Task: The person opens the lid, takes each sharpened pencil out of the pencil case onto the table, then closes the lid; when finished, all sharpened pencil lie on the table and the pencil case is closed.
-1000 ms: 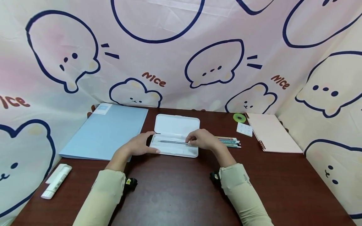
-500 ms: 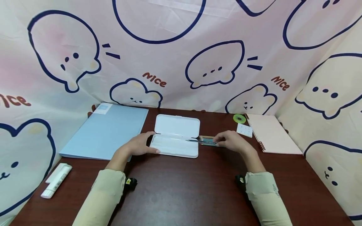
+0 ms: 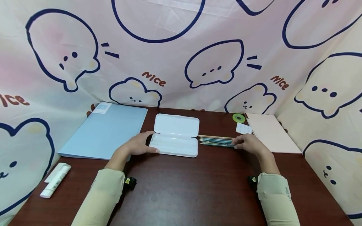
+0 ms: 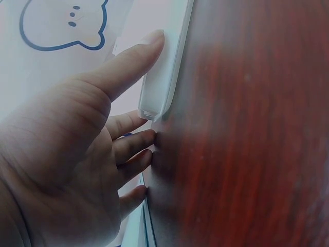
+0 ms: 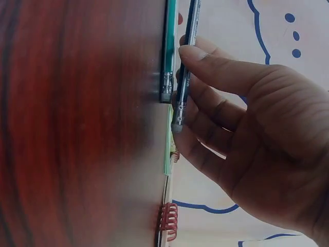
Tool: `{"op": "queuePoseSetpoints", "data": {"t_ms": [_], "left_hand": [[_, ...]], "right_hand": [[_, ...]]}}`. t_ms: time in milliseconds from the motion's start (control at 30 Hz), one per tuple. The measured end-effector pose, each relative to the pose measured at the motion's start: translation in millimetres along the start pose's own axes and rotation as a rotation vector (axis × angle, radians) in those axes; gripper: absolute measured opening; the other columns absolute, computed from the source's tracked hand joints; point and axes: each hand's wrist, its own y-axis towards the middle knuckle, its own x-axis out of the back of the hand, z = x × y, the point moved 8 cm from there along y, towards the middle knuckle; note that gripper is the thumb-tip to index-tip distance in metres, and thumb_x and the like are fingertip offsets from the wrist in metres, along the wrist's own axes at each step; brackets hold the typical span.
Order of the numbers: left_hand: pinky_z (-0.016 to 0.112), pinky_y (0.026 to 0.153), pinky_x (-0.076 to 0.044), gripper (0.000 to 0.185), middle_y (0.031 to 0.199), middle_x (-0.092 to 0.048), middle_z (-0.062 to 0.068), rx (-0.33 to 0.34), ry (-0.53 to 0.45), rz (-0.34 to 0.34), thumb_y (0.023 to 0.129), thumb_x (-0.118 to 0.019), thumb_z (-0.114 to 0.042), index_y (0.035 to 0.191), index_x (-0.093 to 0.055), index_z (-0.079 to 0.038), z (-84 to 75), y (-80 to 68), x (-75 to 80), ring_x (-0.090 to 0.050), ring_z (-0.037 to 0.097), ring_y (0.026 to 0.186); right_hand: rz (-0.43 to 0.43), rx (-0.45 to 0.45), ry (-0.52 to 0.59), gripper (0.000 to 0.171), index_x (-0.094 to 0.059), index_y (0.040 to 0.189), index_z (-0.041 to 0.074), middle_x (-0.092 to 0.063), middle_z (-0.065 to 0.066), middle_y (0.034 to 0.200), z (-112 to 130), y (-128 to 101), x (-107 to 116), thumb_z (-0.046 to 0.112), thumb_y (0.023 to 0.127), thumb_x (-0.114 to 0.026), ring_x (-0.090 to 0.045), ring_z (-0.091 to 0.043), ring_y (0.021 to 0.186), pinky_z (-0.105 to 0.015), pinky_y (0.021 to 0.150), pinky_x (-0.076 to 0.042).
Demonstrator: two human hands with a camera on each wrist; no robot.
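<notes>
the dark wooden table (image 3: 181, 194) carries everything, backed by a cartoon-print curtain (image 3: 169, 56). at its far left lies a blue folder (image 3: 104, 130), at far right a pink spiral notebook (image 3: 271, 133). the white pencil case (image 3: 175, 138) sits open in the middle, lid folded back, tray showing nothing inside. the left hand (image 3: 138, 146) rests at the case's left end, thumb (image 4: 133, 62) straight along its front edge, the other fingers loosely bent against the table. just right of the case lies a row of pencils (image 3: 216, 140). the right hand (image 3: 250, 144) pinches 1 dark pencil (image 5: 186, 67) near its eraser end between thumb and fingers, held just over the row. a glue stick (image 3: 55, 180) lies near the left edge, a green tape roll (image 3: 239, 118) by the notebook.
</notes>
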Motion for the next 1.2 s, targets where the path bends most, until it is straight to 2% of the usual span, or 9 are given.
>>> {"op": "queuePoseSetpoints", "data": {"t_ms": [333, 500, 700, 1000, 1200], "left_hand": [[0.06, 0.114, -0.037, 0.101, 0.157, -0.042, 0.02, -0.006, -0.002, -0.006, 0.083, -0.077, -0.057, 0.157, -0.032, -0.006, 0.2, -1.1, 2.2, -0.043, 0.039, 0.142], [0.06, 0.114, -0.036, 0.1, 0.157, -0.042, 0.02, -0.003, -0.003, -0.011, 0.083, -0.078, -0.057, 0.157, -0.033, -0.006, 1.3, 0.2, 2.1, -0.043, 0.039, 0.141], [0.06, 0.114, -0.037, 0.1, 0.157, -0.042, 0.021, -0.001, 0.006, -0.009, 0.083, -0.077, -0.056, 0.157, -0.032, -0.006, 2.4, 0.1, 2.1, -0.043, 0.039, 0.141], [0.06, 0.114, -0.037, 0.099, 0.156, -0.043, 0.021, -0.004, -0.001, -0.003, 0.083, -0.077, -0.056, 0.157, -0.033, -0.005, 0.6, -1.9, 1.5, -0.044, 0.039, 0.14], [0.059, 0.114, -0.037, 0.1, 0.156, -0.043, 0.021, -0.009, 0.011, -0.004, 0.083, -0.077, -0.057, 0.156, -0.033, -0.005, -0.6, -1.7, 1.7, -0.044, 0.039, 0.14]], "right_hand": [[0.033, 0.03, -0.083, 0.009, -0.077, 0.098, 0.015, -0.074, -0.002, 0.098, 15, 8, -8, 0.011, 0.092, -0.072, -0.057, -0.017, 0.084, -0.033, 0.075, -0.048], [0.029, 0.027, -0.133, 0.004, -0.073, 0.094, 0.014, -0.07, 0.0, 0.089, 22, 9, -9, 0.012, 0.091, -0.073, -0.053, -0.017, 0.077, -0.032, 0.069, -0.045], [0.025, 0.006, -0.168, 0.004, -0.072, 0.093, 0.014, -0.069, -0.001, 0.089, 23, 12, -9, 0.011, 0.091, -0.073, -0.054, -0.018, 0.079, -0.033, 0.071, -0.045], [0.006, 0.013, -0.142, 0.004, -0.071, 0.095, 0.013, -0.069, -0.001, 0.089, 20, 12, -9, 0.012, 0.092, -0.073, -0.055, -0.017, 0.078, -0.032, 0.07, -0.046], [-0.035, 0.018, -0.057, 0.017, -0.073, 0.112, 0.011, -0.066, -0.005, 0.092, 25, 9, -3, 0.019, 0.097, -0.068, -0.054, -0.021, 0.082, -0.034, 0.069, -0.046]]}}
